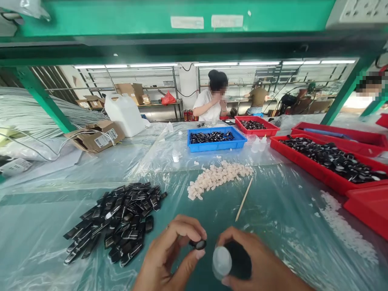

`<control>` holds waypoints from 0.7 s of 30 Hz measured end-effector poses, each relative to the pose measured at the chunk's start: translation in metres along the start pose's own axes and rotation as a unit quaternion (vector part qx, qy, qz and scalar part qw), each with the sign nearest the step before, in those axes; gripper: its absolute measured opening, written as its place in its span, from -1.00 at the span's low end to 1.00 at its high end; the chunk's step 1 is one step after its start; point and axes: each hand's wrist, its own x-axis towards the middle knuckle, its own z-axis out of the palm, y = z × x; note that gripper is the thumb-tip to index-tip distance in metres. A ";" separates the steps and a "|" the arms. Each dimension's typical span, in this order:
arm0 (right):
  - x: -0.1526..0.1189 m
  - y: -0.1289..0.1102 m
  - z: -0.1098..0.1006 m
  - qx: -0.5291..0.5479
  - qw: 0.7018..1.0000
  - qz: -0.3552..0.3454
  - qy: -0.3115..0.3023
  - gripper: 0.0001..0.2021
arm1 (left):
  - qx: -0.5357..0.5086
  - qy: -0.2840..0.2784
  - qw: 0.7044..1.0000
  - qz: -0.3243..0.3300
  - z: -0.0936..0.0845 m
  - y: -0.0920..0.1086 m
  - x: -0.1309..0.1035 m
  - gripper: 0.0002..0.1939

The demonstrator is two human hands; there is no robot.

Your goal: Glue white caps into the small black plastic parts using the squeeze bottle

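Note:
Near the bottom centre, my left hand pinches a small black part between thumb and fingers. Just to its right, my right hand is wrapped round a small translucent bottle, its round end facing me. The bottle and the black part are apart. A heap of black pieces lies on the table to the left. Beyond my hands sits a pile of small whitish pieces, with a thin wooden stick to its right.
A blue tray and red trays hold black parts. Small bottles stand between them. A white jug and a cardboard box are at the back left. A person sits across the table. A green beam runs overhead.

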 end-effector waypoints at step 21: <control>0.149 0.042 -0.036 -0.487 0.861 -0.149 0.006 -0.82 | 0.164 -0.014 0.986 0.005 -0.020 -0.015 0.018 -0.87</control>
